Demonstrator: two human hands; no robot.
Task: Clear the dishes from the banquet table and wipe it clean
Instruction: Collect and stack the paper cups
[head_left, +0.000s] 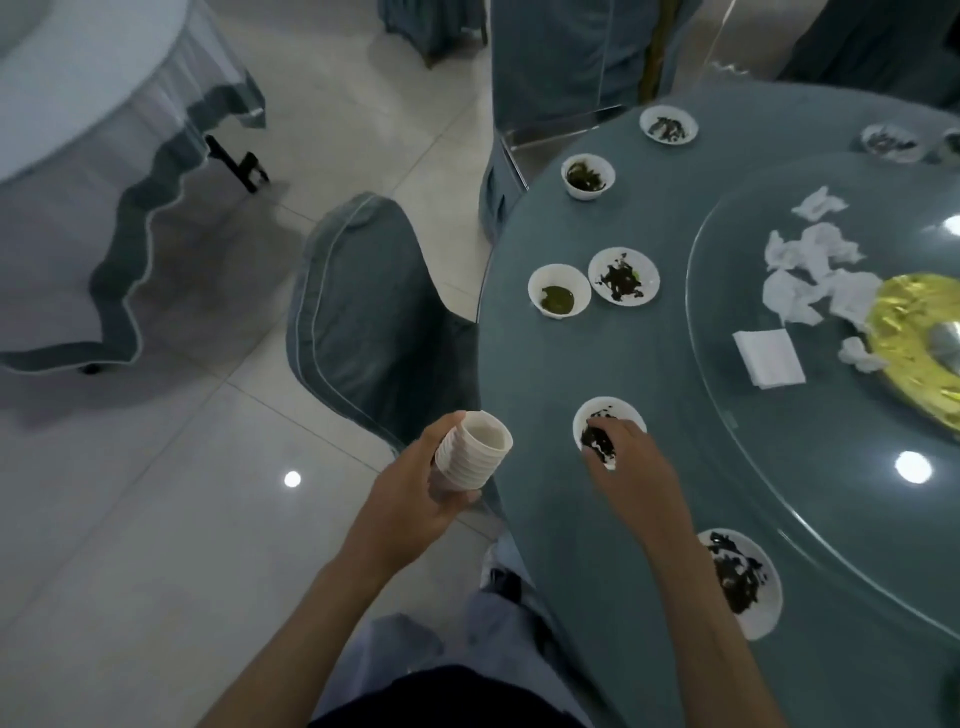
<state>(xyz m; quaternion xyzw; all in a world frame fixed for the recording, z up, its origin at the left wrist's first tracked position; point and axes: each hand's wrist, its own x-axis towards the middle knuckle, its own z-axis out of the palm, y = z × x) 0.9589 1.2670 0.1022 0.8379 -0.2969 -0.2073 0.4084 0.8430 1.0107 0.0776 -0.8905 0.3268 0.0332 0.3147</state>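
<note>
The small white dish (605, 413) with dark scraps in it sits near the edge of the round blue-grey worktop (540, 364). The right hand (631, 457) is on it, and its fingers (615, 425) curl over the dish with the thumb at the near rim, so they are grasping it. The left hand (415, 483) is held out over the floor (182, 519), just off the worktop edge, and its fingers wrap round a stack of white cups (470, 449), which tilts a little. Close behind the right wrist lies a white plate (763, 613) with more dark scraps. Past the right fingers, farther along the worktop, are a cup with green bits (559, 291) and a saucer (623, 274) that touch each other. Beyond them stand another cup (588, 175) and one more little dish (668, 123). To the right of the right fingers is a big glass turntable (831, 467). On it lie crumpled paper napkins (810, 260), a folded napkin (769, 357) and a gold dish (914, 332). Just beyond the left fingers is a chair (363, 312) in a blue-grey cover, pushed close to the worktop. Far off to the left is another table (78, 156) with a long skirt.
</note>
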